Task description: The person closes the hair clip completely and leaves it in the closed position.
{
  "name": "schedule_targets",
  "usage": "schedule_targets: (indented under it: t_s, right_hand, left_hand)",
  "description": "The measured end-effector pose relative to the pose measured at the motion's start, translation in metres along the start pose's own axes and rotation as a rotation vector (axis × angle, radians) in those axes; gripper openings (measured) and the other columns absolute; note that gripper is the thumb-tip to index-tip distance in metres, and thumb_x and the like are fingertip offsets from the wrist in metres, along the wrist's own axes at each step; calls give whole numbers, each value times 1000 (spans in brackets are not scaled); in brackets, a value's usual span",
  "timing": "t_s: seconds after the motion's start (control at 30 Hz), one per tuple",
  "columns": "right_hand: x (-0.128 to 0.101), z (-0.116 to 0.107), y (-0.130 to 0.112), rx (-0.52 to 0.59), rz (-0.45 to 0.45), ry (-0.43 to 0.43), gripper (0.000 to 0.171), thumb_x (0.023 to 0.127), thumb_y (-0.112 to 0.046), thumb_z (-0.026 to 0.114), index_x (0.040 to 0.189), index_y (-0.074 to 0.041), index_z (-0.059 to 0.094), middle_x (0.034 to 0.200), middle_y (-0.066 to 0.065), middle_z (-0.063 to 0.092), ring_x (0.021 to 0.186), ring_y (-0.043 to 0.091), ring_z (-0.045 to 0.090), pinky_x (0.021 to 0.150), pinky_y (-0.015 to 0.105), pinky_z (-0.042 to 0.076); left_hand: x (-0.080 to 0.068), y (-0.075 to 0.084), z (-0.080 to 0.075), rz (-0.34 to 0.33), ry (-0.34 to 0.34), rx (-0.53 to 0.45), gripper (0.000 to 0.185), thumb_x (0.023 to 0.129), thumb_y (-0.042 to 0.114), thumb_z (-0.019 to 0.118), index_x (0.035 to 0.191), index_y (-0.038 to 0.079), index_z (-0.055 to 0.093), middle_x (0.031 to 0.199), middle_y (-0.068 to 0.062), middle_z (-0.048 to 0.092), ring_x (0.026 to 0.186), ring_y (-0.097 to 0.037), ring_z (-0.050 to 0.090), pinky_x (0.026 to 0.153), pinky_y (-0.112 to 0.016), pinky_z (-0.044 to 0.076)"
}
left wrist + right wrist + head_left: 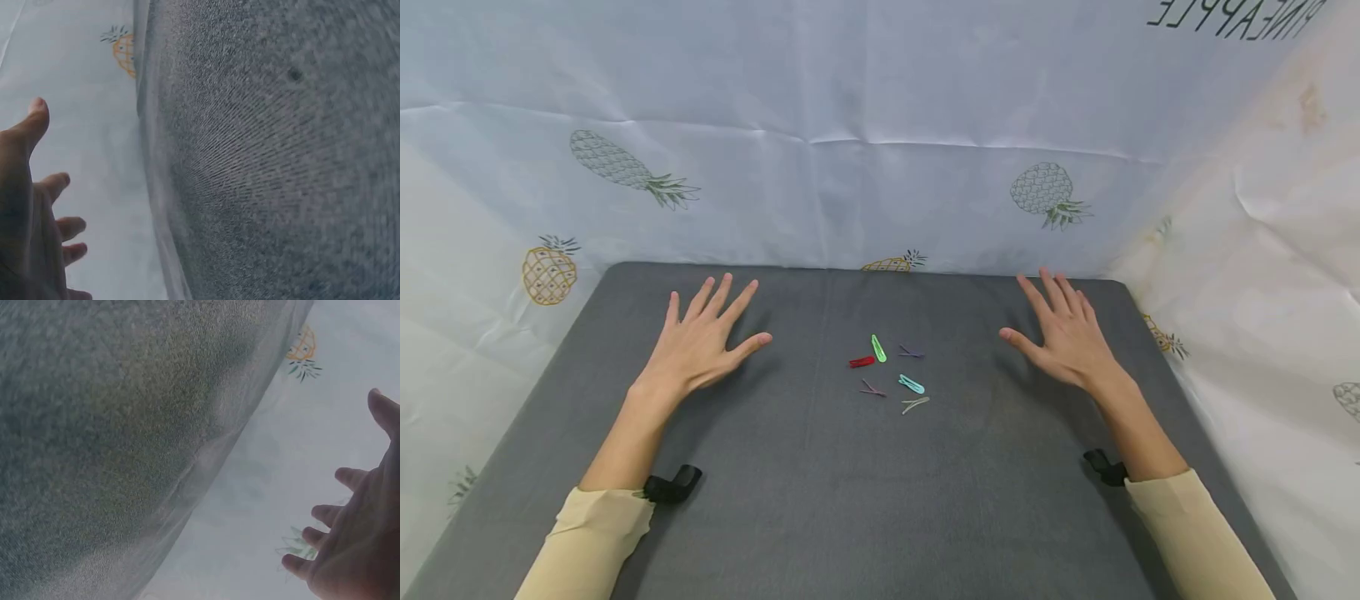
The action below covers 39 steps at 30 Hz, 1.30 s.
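Both hands hover palm-down over a grey mat (820, 500) with fingers spread and straight, holding nothing. My left hand (703, 342) is at the mat's left rear, my right hand (1063, 333) at the right rear. Between them lie several small hair clips: a red one (862, 362), a green one (878, 347), a dark purple one (911, 352), a teal one (912, 384), a brownish one (872, 389) and a pale one (915, 405). In the wrist views the left hand (34, 206) and the right hand (356, 531) show spread fingers above the mat (281, 162) (106, 425).
A white cloth with pineapple prints (850, 150) walls the mat at the back and both sides. Black wrist straps (672, 484) (1105, 467) sit on both forearms, below beige sleeves (587, 542).
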State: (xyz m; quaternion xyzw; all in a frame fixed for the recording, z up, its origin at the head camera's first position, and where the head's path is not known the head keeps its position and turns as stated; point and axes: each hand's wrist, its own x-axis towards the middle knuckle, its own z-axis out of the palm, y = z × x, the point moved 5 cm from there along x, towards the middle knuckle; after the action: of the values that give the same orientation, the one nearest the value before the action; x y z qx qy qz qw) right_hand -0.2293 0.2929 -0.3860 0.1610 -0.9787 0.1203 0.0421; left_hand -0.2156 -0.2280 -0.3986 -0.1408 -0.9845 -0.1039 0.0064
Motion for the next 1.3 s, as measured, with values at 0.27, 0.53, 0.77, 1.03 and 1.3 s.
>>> schedule_targets:
  t_s: [0.27,0.53,0.77,1.03,1.3]
  right_hand:
    - [1,3,-5,10,-5,18,92,103,-60,63,175,-20,22,181,24,17,166,52,17,121,82,21]
    - [2,6,-11,59,-14,21,88,103,-54,66,174,-20,26,181,21,20,163,54,22,118,82,25]
    - [4,8,-18,105,-27,36,88,101,-49,71,172,-19,30,179,21,25,161,54,26,116,81,28]
    - [6,12,-25,137,-31,19,87,100,-47,73,171,-18,33,177,22,29,160,54,27,118,82,26]
    - [9,18,-33,199,-52,1,84,99,-40,76,169,-16,37,176,23,31,160,53,27,120,82,22]
  left_hand:
    - [2,3,2,0,-26,-8,89,106,73,45,176,29,12,182,-21,13,168,-49,14,127,-82,4]
    - [4,8,2,15,-34,-23,85,108,69,47,176,25,20,179,-22,26,165,-49,24,127,-80,12]
    - [7,12,4,20,-51,-44,84,108,67,48,174,21,25,178,-22,31,162,-50,30,127,-78,18]
    - [8,16,5,16,-71,-89,83,108,66,51,174,22,27,176,-20,35,161,-49,34,127,-77,21]
    - [9,18,6,25,-77,-116,83,108,67,49,174,21,27,175,-20,38,159,-49,37,123,-78,27]
